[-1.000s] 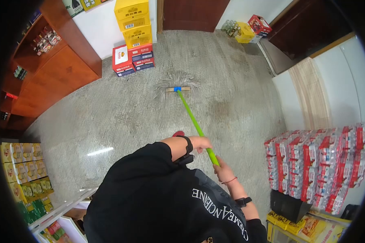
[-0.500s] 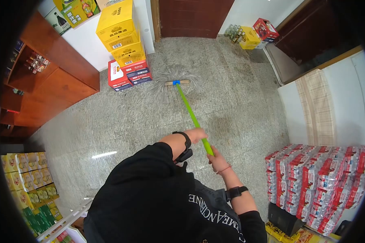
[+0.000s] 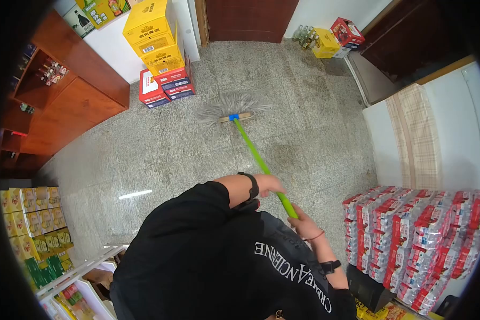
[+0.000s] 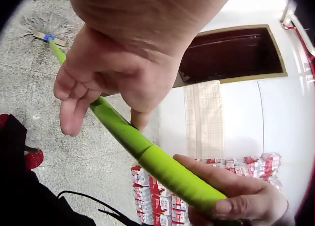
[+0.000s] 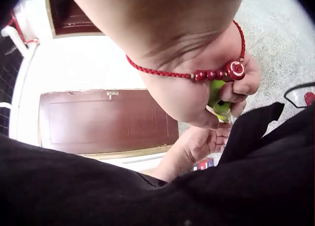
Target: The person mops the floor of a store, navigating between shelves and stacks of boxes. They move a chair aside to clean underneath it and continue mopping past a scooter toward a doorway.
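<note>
A mop with a bright green handle (image 3: 253,149) reaches across the floor in the head view. Its grey string head (image 3: 230,102) lies fanned out beyond a wooden bar with a blue clamp (image 3: 234,117). My left hand (image 3: 270,184) holds the handle partway down; in the left wrist view its fingers (image 4: 74,100) curl loosely at one side of the pole and the thumb lies against the other. Higher up, my right hand (image 3: 307,226) grips the top end of the handle, its fingers (image 5: 238,90) wrapped round the green grip in the right wrist view.
Yellow cartons (image 3: 150,29) stand stacked on red and blue boxes (image 3: 165,85) near the far wall. Packs of bottles (image 3: 416,234) are piled at right. A wooden cabinet (image 3: 77,88) lines the left side. Glass bottles (image 3: 305,36) and a yellow box (image 3: 327,44) stand far right.
The mop first slid away from me toward the far door, then came back a little nearer. Both hands moved with the handle and kept their hold. The head view has shifted slightly.
</note>
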Motion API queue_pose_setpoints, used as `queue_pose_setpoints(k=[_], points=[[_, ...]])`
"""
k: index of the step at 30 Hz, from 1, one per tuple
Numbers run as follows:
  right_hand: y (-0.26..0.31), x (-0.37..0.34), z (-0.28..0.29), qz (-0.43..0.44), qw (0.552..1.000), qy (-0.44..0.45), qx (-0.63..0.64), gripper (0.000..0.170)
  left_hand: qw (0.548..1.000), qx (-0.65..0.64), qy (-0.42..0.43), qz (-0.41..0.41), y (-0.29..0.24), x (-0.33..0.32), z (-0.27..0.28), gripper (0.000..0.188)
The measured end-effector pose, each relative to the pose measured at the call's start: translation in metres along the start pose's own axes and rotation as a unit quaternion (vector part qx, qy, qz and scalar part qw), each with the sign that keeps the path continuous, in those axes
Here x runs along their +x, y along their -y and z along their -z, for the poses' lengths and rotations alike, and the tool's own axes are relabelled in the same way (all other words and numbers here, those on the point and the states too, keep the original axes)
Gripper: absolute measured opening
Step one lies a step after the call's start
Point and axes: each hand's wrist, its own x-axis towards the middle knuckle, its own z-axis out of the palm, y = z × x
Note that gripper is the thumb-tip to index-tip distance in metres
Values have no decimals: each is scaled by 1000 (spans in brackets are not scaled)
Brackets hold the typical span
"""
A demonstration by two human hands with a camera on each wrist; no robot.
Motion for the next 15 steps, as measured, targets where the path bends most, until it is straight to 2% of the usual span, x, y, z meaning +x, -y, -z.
queue_pose_setpoints(k=[5,8,12,15], points=[[-30,-14,34,49,998,-12,-43,59,1000,-8,22,8,-27,30,-23,68],[-23,-7,48,71,994,-25,-73,58,999,-1,33,37,-48,17,-10,70],[-2,3,61,49,997,-27,-50,54,996,-56,53,48,-53,24,6,73],[13,26,72,48,997,-30,-60,53,995,-90,29,39,-60,28,31,73]])
